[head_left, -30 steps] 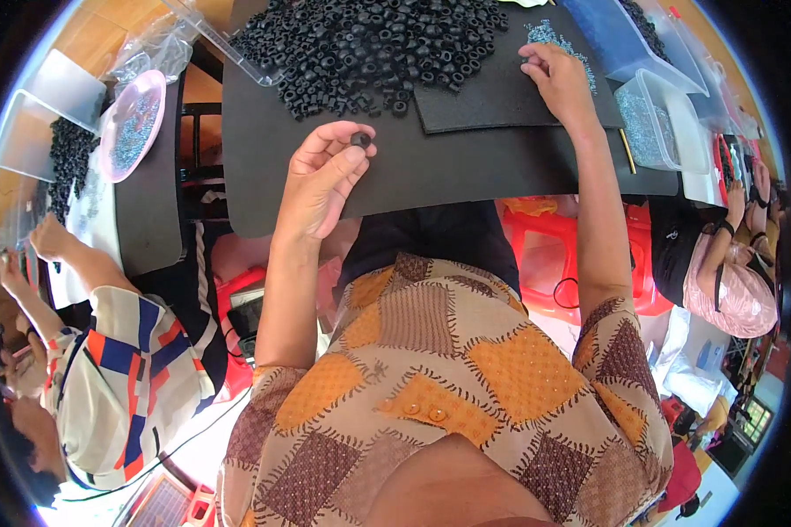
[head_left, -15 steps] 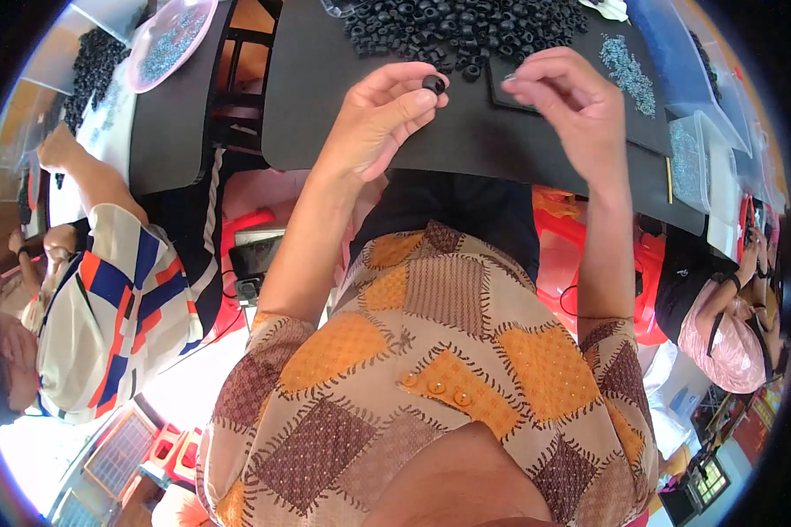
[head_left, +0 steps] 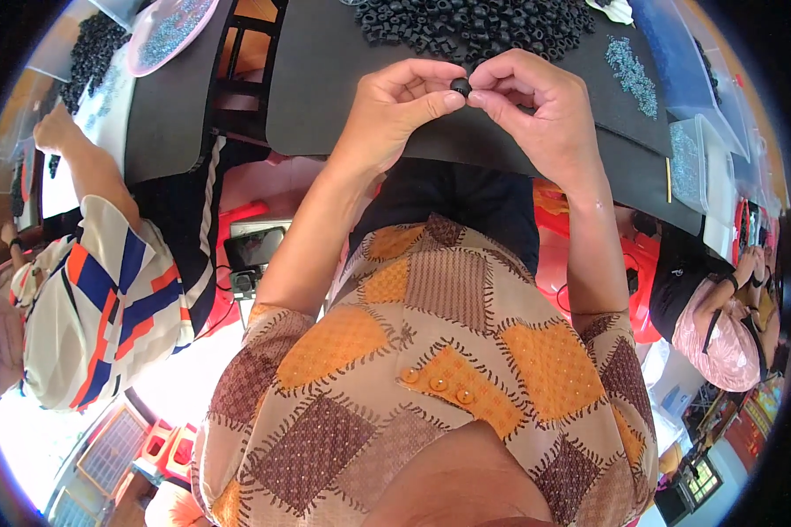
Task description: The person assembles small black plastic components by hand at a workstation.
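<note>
Small black rubber ring (head_left: pixel 460 86) pinched between left hand (head_left: pixel 395 110) and right hand (head_left: pixel 536 105), raised above dark bench (head_left: pixel 325 79) near black ring pile (head_left: pixel 475 22), clear for fingertip work.

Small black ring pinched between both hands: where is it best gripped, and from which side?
Grip the small black ring on its outer rim, from opposite sides, as the left hand and right hand do now with thumb and forefinger. It looks short and round, so a fingertip pinch across its width probably suits it best.
</note>
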Tool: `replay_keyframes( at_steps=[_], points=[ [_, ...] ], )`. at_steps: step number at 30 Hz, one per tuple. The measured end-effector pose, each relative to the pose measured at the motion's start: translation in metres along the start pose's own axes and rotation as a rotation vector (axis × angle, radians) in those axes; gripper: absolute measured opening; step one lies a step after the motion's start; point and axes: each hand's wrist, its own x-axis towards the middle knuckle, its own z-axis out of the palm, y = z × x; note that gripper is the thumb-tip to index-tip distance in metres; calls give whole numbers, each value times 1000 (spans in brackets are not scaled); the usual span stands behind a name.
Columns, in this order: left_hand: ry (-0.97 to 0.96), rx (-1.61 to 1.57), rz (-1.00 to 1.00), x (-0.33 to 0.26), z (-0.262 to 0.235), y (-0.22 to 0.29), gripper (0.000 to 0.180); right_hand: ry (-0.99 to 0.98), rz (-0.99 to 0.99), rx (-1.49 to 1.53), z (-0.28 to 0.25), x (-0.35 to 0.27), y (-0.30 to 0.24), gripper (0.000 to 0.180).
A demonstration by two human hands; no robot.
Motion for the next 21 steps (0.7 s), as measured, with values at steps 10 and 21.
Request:
replay_keyframes(
  at_steps=[10,21],
  points=[
    [-112,97,-108,-7,-1,8,28,-146,149,400,-2,-6,27,14],
    [-13,-591,-139,-2,-25,7,32,21,-102,-451,-12,20,44,15]
  ],
)
